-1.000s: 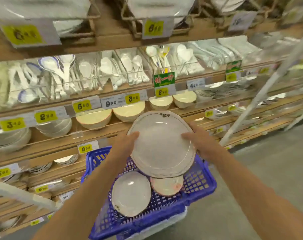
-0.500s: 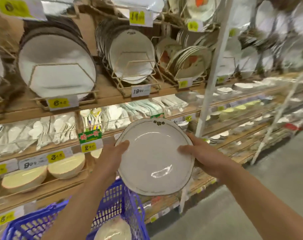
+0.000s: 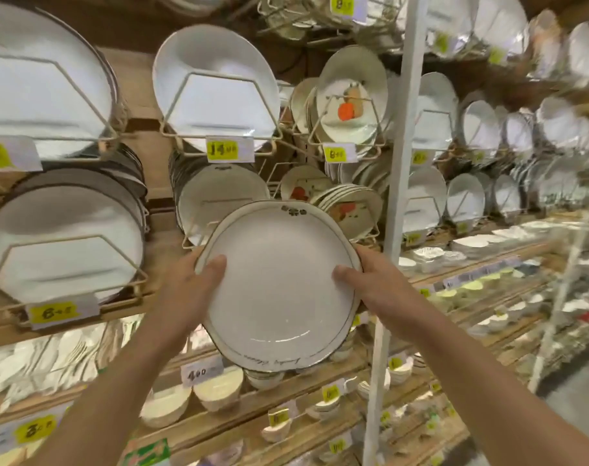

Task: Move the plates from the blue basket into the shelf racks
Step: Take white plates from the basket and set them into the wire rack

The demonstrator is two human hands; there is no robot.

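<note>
I hold a white plate (image 3: 279,284) with a thin dark rim line and a small dark flower mark at its top, upright and facing me. My left hand (image 3: 192,287) grips its left edge, thumb on the face. My right hand (image 3: 370,284) grips the right edge the same way. Just behind and above it, a wire rack (image 3: 199,230) holds matching plates (image 3: 219,196) with the same flower mark. The blue basket is out of view.
Wire racks of large white plates (image 3: 51,260) fill the shelves to the left and above. Plates with an orange picture (image 3: 350,105) stand to the right. A white upright post (image 3: 397,183) rises just right of my plate. Bowls (image 3: 219,391) sit on lower shelves.
Both hands have lifted the plate up from over the basket to the level of the plate racks. My view has tilted upward and the basket has dropped out of sight.
</note>
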